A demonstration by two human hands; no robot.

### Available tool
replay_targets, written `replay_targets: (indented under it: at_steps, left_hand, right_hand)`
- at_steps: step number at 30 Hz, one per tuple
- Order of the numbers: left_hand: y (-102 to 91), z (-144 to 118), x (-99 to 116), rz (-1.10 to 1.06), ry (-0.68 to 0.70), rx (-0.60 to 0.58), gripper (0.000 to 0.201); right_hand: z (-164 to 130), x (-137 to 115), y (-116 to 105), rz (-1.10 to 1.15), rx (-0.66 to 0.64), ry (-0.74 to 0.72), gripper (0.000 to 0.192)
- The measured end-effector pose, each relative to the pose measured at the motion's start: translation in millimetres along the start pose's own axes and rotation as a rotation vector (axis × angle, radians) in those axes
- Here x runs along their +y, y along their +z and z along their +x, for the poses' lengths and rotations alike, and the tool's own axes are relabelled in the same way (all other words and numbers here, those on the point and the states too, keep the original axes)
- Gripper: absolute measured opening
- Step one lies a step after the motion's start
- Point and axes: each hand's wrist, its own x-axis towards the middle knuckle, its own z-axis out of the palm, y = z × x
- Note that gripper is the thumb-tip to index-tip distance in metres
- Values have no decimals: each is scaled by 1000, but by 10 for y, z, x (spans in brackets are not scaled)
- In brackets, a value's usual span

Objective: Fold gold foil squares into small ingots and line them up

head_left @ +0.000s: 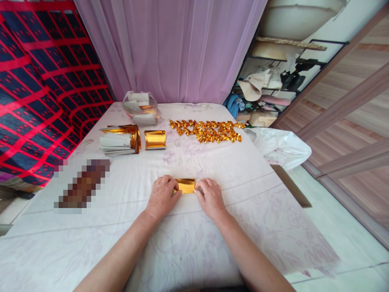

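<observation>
- Left hand (pixel 161 194): palm down on the bench (pixel 188 239), fingers curled, fingertips pressing the left end of a gold foil sheet (pixel 185 185)
- Right hand (pixel 210 196): palm down, fingers bent, fingertips pressing the right end of the same sheet
- Both hands close together, separated only by the visible strip of foil; each bears down on the sheet against the bench, so neither lifts it
- Gold foil sheet: lies flat, a small rectangle, long side across the view, near the middle of the bench in front of the person; whether it is already folded double cannot be told
- Bench: covered with a white cloth carrying a faint floral print
- Folded gold pieces (pixel 207 131): a dense cluster laid out in rows at the far side, right of centre, well apart from the hands
- Gold foil stack (pixel 154 139): a short curled pile, far left of centre
- Larger stack (pixel 120 140): white and gold sheets, just beside the foil stack on its left
- Clear plastic bag (pixel 141 108): behind both stacks at the far edge, holding white and gold paper
- White plastic bag (pixel 279 147): off the right edge of the bench
- Pink curtain (pixel 170 48): hangs behind the bench
- Red and dark patterned fabric (pixel 39 89): fills the left side
- Blurred patch on the left of the bench: content cannot be told
</observation>
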Motion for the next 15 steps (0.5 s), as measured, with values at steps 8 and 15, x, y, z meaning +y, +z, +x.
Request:
replay_targets:
  at_steps: [8,15]
  left_hand:
    - [-60,27,-112,-75,51,-90,11]
    - [-36,29,-128,-90,35,-70,10]
  right_hand:
    - [-5,-14,-15,-11,17,-11,8]
    - [-6,-249,56,-155,100,68,22]
